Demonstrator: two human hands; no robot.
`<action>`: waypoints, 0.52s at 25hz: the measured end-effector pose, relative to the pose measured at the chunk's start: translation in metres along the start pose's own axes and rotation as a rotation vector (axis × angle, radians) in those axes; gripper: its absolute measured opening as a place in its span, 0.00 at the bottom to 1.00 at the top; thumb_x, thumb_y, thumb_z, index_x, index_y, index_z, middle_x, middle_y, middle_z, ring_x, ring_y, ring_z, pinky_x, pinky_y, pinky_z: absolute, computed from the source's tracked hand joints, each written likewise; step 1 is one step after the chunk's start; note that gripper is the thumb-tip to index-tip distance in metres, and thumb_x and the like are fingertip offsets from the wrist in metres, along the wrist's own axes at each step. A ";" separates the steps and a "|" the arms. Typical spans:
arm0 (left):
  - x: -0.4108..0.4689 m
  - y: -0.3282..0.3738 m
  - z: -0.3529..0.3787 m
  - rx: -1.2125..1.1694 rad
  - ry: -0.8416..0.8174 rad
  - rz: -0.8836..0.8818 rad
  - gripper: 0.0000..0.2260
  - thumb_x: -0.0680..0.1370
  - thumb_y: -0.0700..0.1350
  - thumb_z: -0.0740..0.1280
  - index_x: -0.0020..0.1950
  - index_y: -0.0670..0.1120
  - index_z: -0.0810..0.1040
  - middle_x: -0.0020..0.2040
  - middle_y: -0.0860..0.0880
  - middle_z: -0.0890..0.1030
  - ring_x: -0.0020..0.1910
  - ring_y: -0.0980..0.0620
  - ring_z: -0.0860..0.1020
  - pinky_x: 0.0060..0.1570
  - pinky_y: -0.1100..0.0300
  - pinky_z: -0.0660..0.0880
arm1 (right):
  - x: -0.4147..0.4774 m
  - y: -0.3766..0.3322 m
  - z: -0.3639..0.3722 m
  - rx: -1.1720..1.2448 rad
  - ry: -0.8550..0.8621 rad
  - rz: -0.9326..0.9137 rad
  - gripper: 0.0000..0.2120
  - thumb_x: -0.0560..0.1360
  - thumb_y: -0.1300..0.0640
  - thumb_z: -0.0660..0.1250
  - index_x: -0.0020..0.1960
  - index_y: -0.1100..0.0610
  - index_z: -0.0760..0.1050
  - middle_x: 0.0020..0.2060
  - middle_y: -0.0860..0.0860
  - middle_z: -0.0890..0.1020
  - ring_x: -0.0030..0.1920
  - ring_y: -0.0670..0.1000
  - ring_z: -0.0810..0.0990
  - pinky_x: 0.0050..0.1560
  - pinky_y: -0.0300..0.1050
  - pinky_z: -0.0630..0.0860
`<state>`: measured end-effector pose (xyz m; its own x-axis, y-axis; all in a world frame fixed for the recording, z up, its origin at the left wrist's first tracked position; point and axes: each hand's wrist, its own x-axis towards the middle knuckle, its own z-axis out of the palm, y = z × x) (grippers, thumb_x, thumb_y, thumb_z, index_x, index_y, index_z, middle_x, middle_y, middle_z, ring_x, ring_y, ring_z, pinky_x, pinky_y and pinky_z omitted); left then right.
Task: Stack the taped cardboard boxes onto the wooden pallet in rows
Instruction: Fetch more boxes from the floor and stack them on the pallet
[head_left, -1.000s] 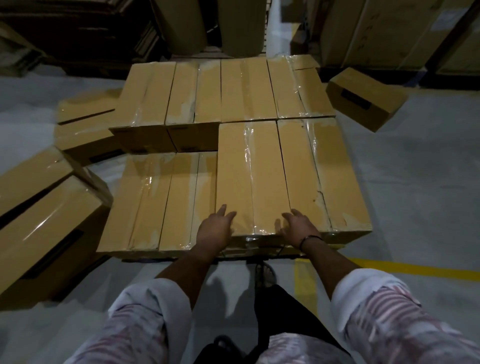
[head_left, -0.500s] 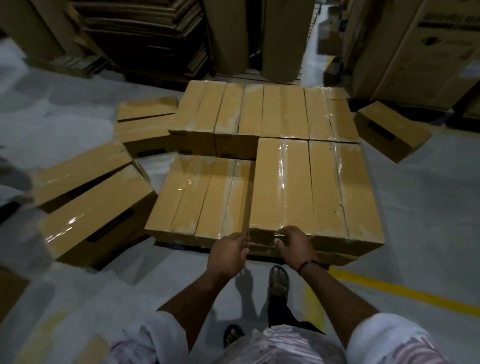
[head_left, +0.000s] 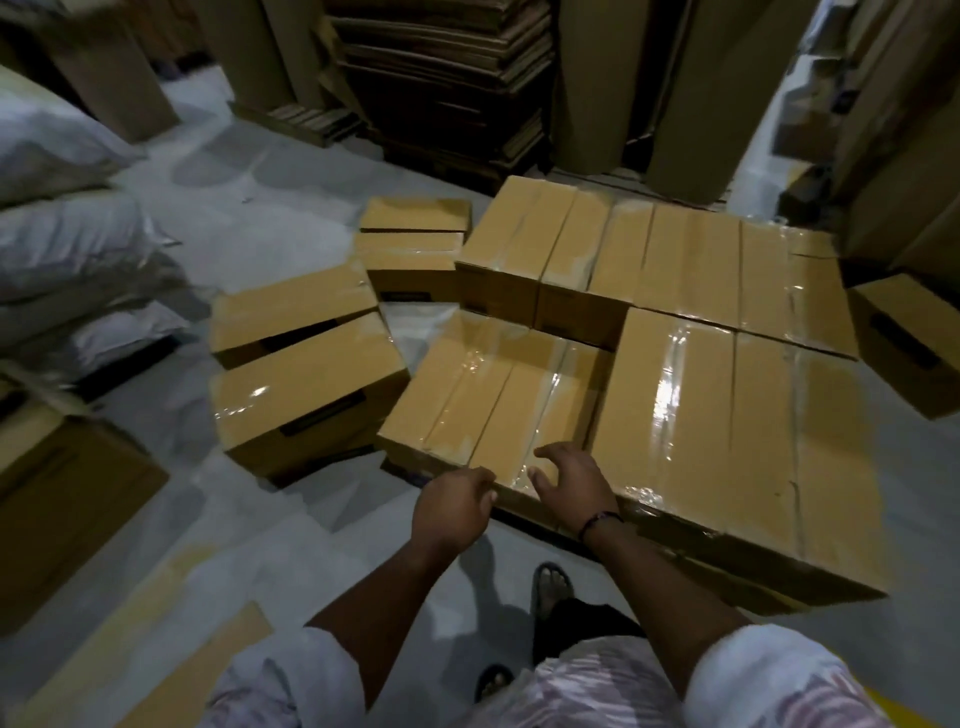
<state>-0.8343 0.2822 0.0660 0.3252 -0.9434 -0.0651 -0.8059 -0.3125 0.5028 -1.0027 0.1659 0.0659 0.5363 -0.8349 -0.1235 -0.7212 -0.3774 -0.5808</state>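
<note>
The block of taped boxes (head_left: 691, 260) on the pallet fills the middle and right of the view. The pallet itself is hidden beneath it and cannot be made out with any certainty. The back row and the two raised front boxes (head_left: 727, 441) on the right form an upper layer. At front left, the low boxes (head_left: 493, 395) sit one level down, leaving an unfilled place on top of them. Every stacked box has its long axis running away from the person, near edge to far edge. On the floor to the left, apart from the stack, lie the loose boxes. The nearest loose box (head_left: 306, 395) lies just beside the low boxes' left corner, with a second loose box (head_left: 291, 312) behind it and a third (head_left: 410, 249) farther back. The nearest one has its long axis running roughly crosswise, left to right, and a handle slot in its near face. It probably needs about a quarter turn before it would line up in the gap. It lies left of and beyond both hands, so the left hand (head_left: 454, 506) is the closer. That hand hangs at the near edge of the low boxes with fingers loosely curled and nothing in them. The right hand (head_left: 571, 483), which wears a dark wristband (head_left: 597, 519), is spread with fingers apart over the same edge, gripping nothing.
</note>
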 end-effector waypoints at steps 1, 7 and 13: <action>0.001 -0.013 -0.004 -0.003 -0.012 -0.035 0.14 0.81 0.53 0.66 0.65 0.53 0.81 0.57 0.52 0.85 0.55 0.51 0.82 0.52 0.57 0.78 | 0.009 -0.006 0.006 -0.009 -0.023 -0.018 0.17 0.81 0.47 0.66 0.67 0.51 0.76 0.65 0.49 0.77 0.67 0.51 0.72 0.67 0.48 0.71; 0.022 -0.083 -0.028 -0.004 0.026 -0.232 0.13 0.80 0.55 0.65 0.62 0.54 0.83 0.56 0.52 0.85 0.55 0.49 0.82 0.49 0.57 0.77 | 0.077 -0.043 0.040 -0.019 -0.122 -0.089 0.17 0.81 0.47 0.65 0.67 0.51 0.77 0.65 0.49 0.77 0.66 0.51 0.73 0.65 0.46 0.70; 0.041 -0.143 -0.084 -0.033 0.201 -0.418 0.13 0.80 0.53 0.68 0.62 0.52 0.83 0.56 0.52 0.85 0.55 0.50 0.82 0.47 0.62 0.73 | 0.150 -0.119 0.078 0.036 -0.279 -0.174 0.18 0.80 0.48 0.66 0.68 0.53 0.77 0.65 0.51 0.78 0.66 0.52 0.74 0.66 0.46 0.71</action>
<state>-0.6644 0.2978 0.0640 0.7109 -0.6960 -0.1012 -0.5700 -0.6545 0.4968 -0.8022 0.1171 0.0537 0.7532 -0.6152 -0.2328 -0.5949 -0.4861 -0.6402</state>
